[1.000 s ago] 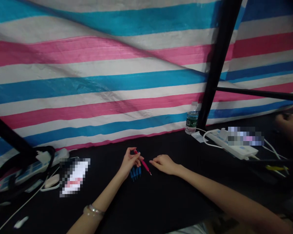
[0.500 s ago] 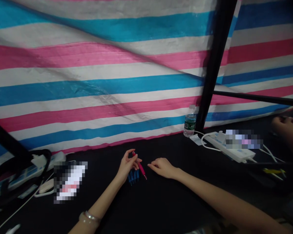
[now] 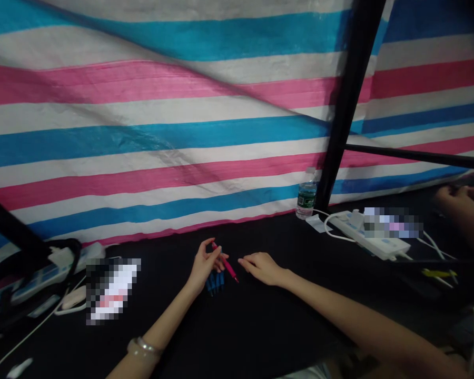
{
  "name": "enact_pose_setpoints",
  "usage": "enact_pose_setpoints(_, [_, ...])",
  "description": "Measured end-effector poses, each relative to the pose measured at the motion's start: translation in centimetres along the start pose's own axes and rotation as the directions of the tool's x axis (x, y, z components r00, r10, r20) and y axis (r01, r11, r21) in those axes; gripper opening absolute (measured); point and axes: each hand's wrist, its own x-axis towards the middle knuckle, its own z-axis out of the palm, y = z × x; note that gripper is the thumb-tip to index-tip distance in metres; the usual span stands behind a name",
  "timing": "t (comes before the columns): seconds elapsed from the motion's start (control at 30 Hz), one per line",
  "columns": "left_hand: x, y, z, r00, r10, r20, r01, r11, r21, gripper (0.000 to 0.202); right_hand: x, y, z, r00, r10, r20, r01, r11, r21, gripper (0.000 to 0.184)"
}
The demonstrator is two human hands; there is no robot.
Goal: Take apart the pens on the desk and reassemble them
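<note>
In the head view, the left hand (image 3: 207, 262) pinched a pink pen (image 3: 229, 269), its middle partly covered by fingers. Slim blue items (image 3: 215, 284) below were partly hidden, too dim to identify. The right hand (image 3: 263, 268) lay curled, palm hidden; whether it held anything, I couldn't tell. Another person's hands (image 3: 460, 200) blurred rightward.

Left hand (image 3: 200, 266): bare, with slender fingers
Left forearm (image 3: 173, 313): slim, bare, wearing two bands near the wrist
Silver bracelet (image 3: 147, 346): narrow, shiny, on the hand side
Pale bangle (image 3: 136, 349): thicker, cloudy, close against the silver one
Right hand (image 3: 265, 267): bare
Right forearm (image 3: 332, 305): slim, bare
</note>
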Motion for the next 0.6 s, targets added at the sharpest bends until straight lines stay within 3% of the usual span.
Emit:
enact_pose_setpoints(0.23, [-0.5, -0.4, 0.6, 0.996, 0.035, 0.078, -0.044, 0.992, 0.117, 0.053, -0.9, -2.0, 0.3, 0.995, -0.092, 0.042, 0.091, 0.996, 0.011, 0.044])
enact_pose_setpoints(0.6, [-0.7, -1.0, 0.8, 0.972, 0.043, 0.233, -0.088, 0.979, 0.183, 0.067, -0.9, -2.4, 0.8, 0.998, -0.045, 0.041, 0.047, 0.998, -0.039, 0.034])
